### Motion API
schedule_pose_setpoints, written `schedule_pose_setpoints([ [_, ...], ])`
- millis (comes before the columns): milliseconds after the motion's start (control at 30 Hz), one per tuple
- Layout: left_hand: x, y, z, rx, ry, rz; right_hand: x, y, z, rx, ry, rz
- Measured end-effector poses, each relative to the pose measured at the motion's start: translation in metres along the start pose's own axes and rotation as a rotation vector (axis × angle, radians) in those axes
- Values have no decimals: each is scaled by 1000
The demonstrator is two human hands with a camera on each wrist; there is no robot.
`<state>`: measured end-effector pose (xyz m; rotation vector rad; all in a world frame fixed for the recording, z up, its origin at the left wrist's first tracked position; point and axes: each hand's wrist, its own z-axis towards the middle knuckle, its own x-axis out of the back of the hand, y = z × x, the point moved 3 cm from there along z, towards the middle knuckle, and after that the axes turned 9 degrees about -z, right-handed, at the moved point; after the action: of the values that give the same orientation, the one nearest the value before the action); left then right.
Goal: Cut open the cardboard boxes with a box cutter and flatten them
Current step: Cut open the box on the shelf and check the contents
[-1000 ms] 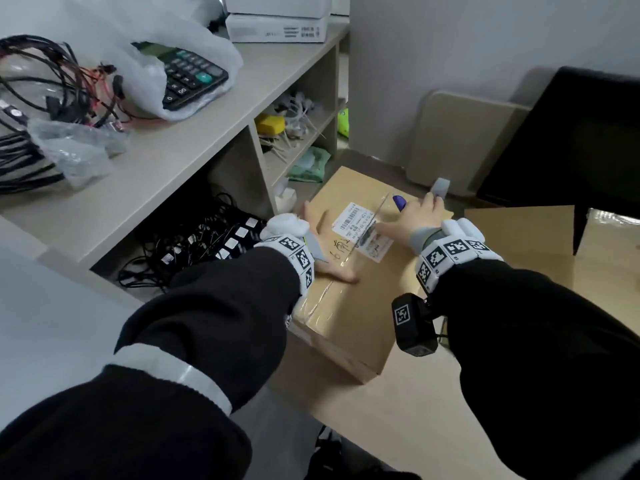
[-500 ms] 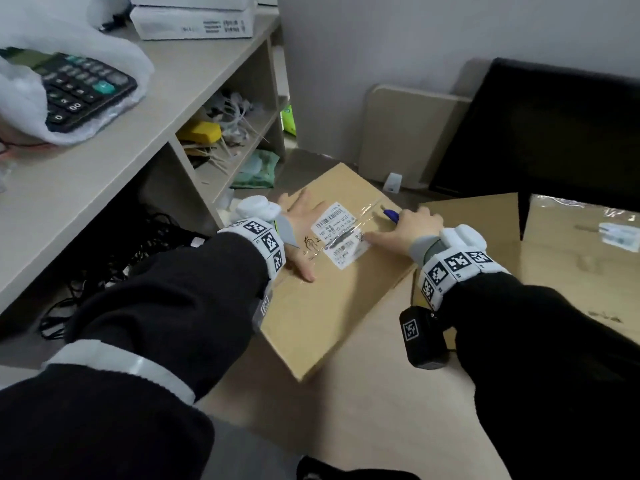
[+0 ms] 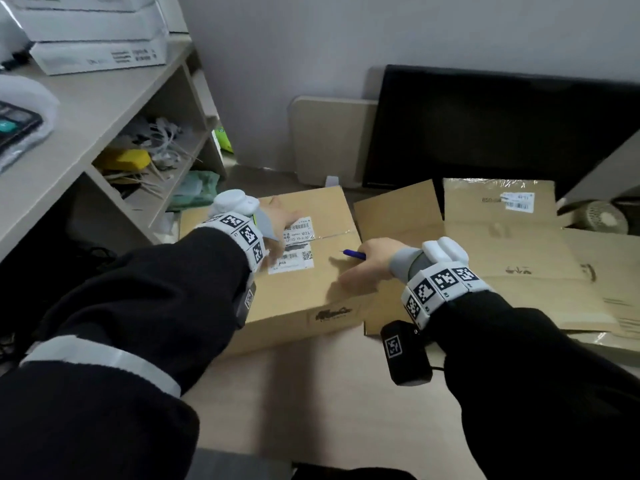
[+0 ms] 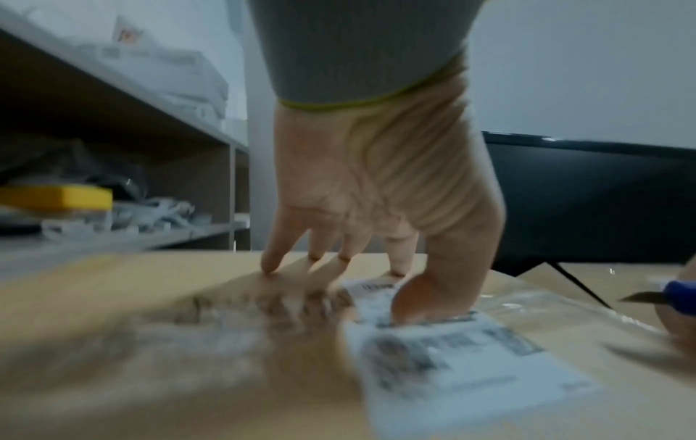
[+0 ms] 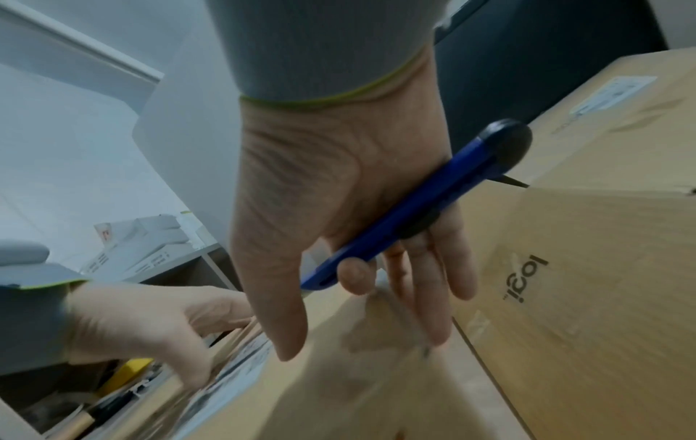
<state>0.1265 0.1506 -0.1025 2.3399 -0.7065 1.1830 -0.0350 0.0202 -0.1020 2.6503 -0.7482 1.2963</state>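
A sealed cardboard box with a white shipping label lies in front of me. My left hand presses flat on its top; in the left wrist view its fingers are spread and the thumb rests on the label. My right hand sits at the box's right edge and grips a blue box cutter with its blade out, pointing left over the box top. In the right wrist view the cutter lies across the palm under one curled finger, the other fingers nearly straight.
Flattened cardboard lies to the right, touching the box. A shelf unit with white boxes and clutter stands on the left. A black panel and a beige board lean on the wall behind. A light wooden surface lies in front.
The box has turned so its long side faces me. My right hand with the cutter has slid from the label to the box's right edge. My left hand stays on top.
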Motion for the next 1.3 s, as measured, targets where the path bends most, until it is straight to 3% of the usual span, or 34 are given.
schedule_pose_setpoints([
  [33, 1, 9, -2, -13, -18, 12, -4, 3, -4, 22, -20, 95],
  [200, -13, 41, -5, -69, 172, -67, -33, -7, -19, 113, -161, 502],
  [267, -19, 55, -4, -59, 211, -96, -38, -5, -22, 99, -143, 628],
  [333, -22, 65, -3, -48, 244, -149, -37, 3, -22, 73, -30, 706],
  [433, -27, 77, 0, -35, 297, -185, -31, 21, -22, -4, 180, 692],
  [533, -30, 86, 3, -56, 328, -145, -29, 28, -16, -68, 259, 713],
  [667, -52, 75, 15, -75, 272, -144, -32, 28, -5, -98, 285, 701],
  [1000, -66, 74, 11, -91, 495, -155, -39, 26, 23, -126, 284, 759],
  [1300, -68, 73, 13, -86, 529, -159, -39, 21, 28, -88, 261, 872],
])
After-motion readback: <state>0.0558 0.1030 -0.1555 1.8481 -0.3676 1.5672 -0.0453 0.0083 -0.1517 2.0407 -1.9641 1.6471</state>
